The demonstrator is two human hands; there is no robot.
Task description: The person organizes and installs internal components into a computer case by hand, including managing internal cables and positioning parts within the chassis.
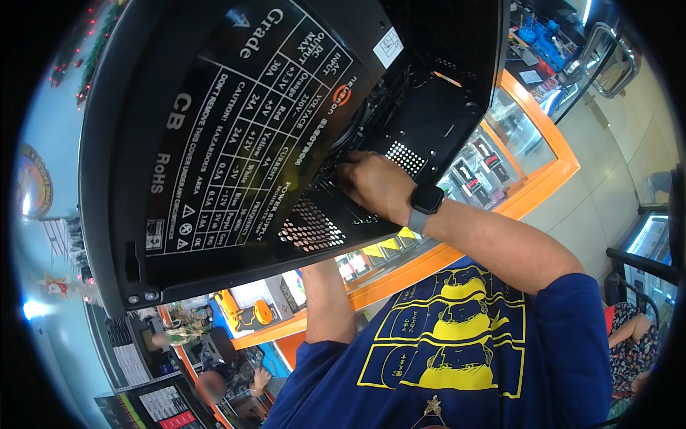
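A black computer case (429, 107), tilted and open, fills the upper part of the view. Its large glossy panel (250, 129) carries a printed power supply label. My right hand (375, 186), with a dark smartwatch (427, 199) on the wrist, reaches inside near dark cables. Its fingers are curled closed, and what they grip is hidden in shadow. Beside the hand are perforated metal vents (313, 225). My left forearm (327, 300) rises to the lower edge of the case, which hides the left hand.
An orange-framed glass display counter (564, 161) with boxed goods stands under and behind the case. A yellow and black tool (246, 312) lies by its left part. Other people (239, 379) are at lower left and far right. A metal-framed chair (607, 61) stands at upper right.
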